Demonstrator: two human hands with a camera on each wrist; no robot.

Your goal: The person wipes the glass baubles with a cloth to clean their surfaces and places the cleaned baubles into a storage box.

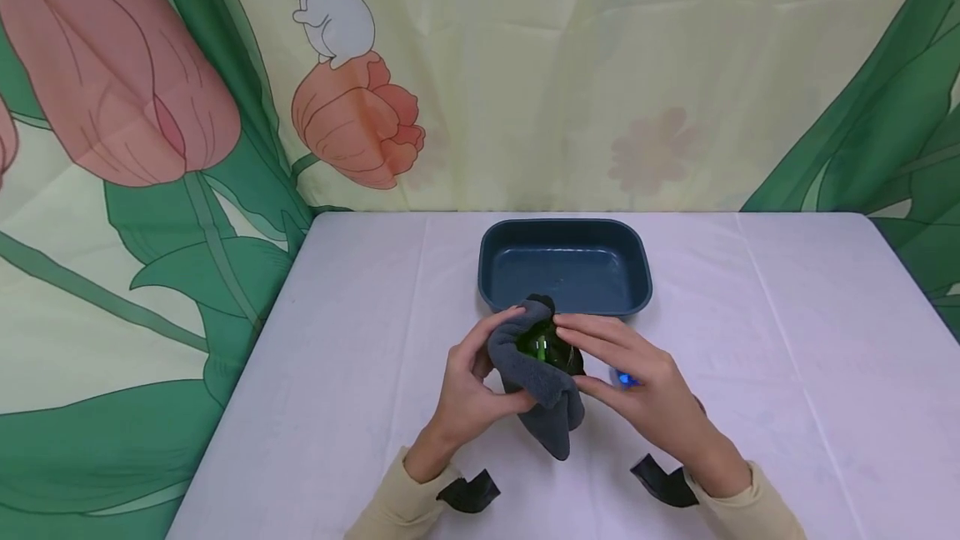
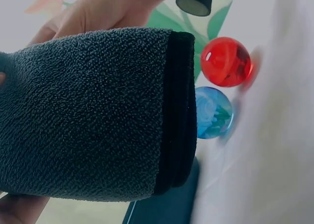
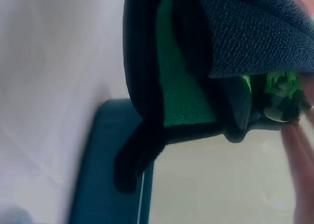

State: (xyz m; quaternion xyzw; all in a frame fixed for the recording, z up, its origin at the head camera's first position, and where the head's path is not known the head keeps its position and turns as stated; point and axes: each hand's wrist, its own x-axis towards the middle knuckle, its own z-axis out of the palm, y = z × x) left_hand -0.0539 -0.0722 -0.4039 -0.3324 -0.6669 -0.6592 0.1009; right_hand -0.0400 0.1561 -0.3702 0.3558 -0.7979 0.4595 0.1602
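A dark grey-blue towel (image 1: 543, 407) is wrapped partly around a clear green ball (image 1: 542, 342) above the table. My left hand (image 1: 468, 394) grips the towel and the ball from the left, thumb in front. From the right, my right hand (image 1: 656, 386) holds the ball's bare side between fingertips and thumb. The folded towel (image 2: 88, 116) fills much of the left wrist view and hides the ball there. Green shows under the towel's fold in the right wrist view, where the ball (image 3: 283, 94) is partly covered.
A dark blue rectangular basin (image 1: 566, 269) stands just beyond my hands. A clear red ball (image 2: 225, 62) and a blue ball (image 2: 213, 112) lie on the white-covered table (image 1: 750, 315); in the head view my right hand covers most of them. A printed curtain (image 1: 525, 107) hangs behind.
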